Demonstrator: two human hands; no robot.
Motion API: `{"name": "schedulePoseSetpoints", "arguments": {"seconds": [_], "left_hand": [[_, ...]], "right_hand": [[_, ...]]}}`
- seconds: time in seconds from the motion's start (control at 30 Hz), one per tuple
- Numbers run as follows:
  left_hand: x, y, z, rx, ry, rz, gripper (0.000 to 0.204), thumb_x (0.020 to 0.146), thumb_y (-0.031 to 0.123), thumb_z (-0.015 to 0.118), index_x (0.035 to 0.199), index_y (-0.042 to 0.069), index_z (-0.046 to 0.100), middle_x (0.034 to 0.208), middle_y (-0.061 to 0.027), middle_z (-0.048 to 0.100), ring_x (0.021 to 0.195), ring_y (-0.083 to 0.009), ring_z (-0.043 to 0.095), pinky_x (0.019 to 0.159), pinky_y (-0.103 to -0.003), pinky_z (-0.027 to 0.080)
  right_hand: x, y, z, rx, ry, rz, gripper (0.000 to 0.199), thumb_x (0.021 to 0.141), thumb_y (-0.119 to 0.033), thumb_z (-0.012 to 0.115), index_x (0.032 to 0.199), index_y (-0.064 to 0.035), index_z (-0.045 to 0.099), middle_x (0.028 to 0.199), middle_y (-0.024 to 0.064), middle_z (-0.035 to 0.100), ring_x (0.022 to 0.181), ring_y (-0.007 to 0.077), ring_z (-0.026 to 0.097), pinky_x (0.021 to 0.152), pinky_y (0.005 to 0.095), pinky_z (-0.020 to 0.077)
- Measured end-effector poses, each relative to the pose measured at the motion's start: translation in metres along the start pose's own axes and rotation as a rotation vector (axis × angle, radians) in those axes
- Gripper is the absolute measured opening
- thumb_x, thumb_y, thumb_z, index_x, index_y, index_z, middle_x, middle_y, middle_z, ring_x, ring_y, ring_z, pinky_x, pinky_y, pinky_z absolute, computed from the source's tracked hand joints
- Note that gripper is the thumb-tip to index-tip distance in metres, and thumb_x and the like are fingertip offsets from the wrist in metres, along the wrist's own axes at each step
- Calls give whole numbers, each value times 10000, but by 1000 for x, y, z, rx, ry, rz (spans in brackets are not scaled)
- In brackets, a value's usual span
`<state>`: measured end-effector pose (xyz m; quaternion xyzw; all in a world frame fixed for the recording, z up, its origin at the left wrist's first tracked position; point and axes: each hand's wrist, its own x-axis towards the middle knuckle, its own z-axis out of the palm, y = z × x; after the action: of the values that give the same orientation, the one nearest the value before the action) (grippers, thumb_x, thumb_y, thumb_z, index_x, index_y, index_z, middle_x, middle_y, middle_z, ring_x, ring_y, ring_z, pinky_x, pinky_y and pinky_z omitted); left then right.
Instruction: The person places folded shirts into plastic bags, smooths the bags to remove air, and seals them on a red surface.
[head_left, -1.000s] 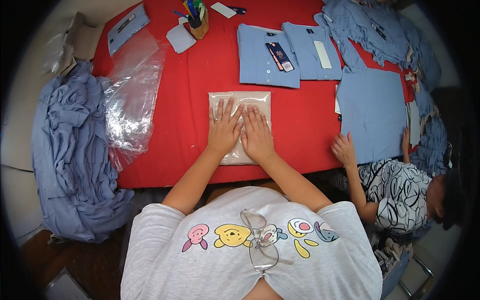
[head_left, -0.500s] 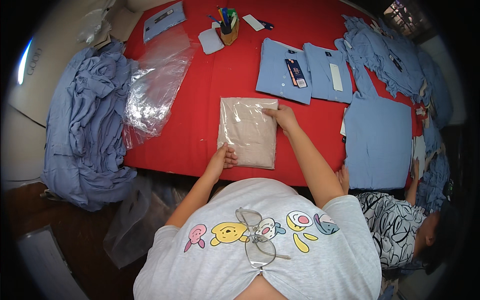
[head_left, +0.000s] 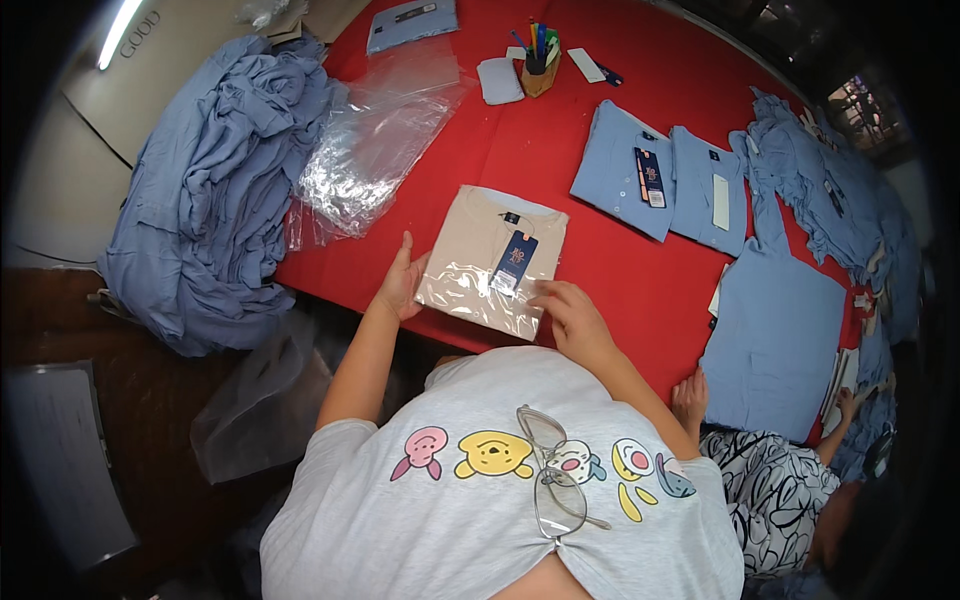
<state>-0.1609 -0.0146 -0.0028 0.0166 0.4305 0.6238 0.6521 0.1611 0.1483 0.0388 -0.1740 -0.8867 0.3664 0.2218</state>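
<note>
Red-clothed worktable [head_left: 490, 140]: Garments and packaging ring bright fabric, its near edge just in front of a person in a gray cartoon-print T-shirt [head_left: 400, 530].
Eyeglasses [head_left: 560, 505]: Hung at the T-shirt's neckline.
Packaged beige shirt [head_left: 478, 262]: Folded flat in clear plastic, set askew at the table's near edge, round collar on the far side; whether it rests or is lifted cannot be told. Navy hang tag [head_left: 513, 262] slants across the front; glare whitens the lower half.
Right hand [head_left: 578, 325]: Fingers half curled, tips at the package's lower right edge, covering a bit of it; a pinch cannot be confirmed.
Left hand [head_left: 402, 284]: Opened at the package's left edge, thumb raised apart, other fingers partly hidden.
Co-worker's hand [head_left: 690, 402]: At the near corner of a spread blue garment [head_left: 770, 330], close by the wearer's right forearm.
Folded blue shirts [head_left: 610, 170]: Two side by side, right of the package, one bearing a navy tag [head_left: 650, 178], the other a white tag [head_left: 720, 200].
Clear plastic bags [head_left: 375, 150]: Piled at left, beside a rumpled blue heap [head_left: 220, 200].
Pen cup [head_left: 540, 75]: Toward the far side, near a pale pad [head_left: 500, 80].
Bagged blue garment [head_left: 412, 25]: Far left.
</note>
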Motion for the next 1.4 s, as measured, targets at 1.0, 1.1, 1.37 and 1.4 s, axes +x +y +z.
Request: {"name": "schedulePoseSetpoints", "arguments": {"seconds": [1.0,1.1,1.37,1.4], "left_hand": [[188,445,-17,516,147,394,444,1067,202,718,1447,11,590,1209,-184,765,1032,-314,780,870,-459,657],[240,457,-65,1055,304,492,477,1037,238,738,1445,5,652,1148,-183,784,1023,-286,786,815,-429,641],[298,365,-53,2002,155,990,495,957,352,752,1368,76,744,1369,-220,735,1220,-419,725,1066,-513,560],[302,347,-49,1999,223,1144,463,974,337,726,1358,80,750,1383,-220,727,1229,-414,722,1076,-514,557]], "right_hand": [[144,-37,128,904,461,986,359,1145,-229,592,1425,-4,613,1210,147,751,943,191,759,776,318,622],[150,-40,154,845,335,1032,307,1141,-198,601,1372,-2,652,1195,139,760,946,184,757,781,317,621],[139,-29,172,725,325,1186,247,1136,-200,620,1286,-25,708,1130,97,789,929,167,760,788,308,602],[141,-28,175,725,317,1165,244,1135,-199,623,1284,-27,711,1124,93,790,934,165,761,789,307,601]]}}
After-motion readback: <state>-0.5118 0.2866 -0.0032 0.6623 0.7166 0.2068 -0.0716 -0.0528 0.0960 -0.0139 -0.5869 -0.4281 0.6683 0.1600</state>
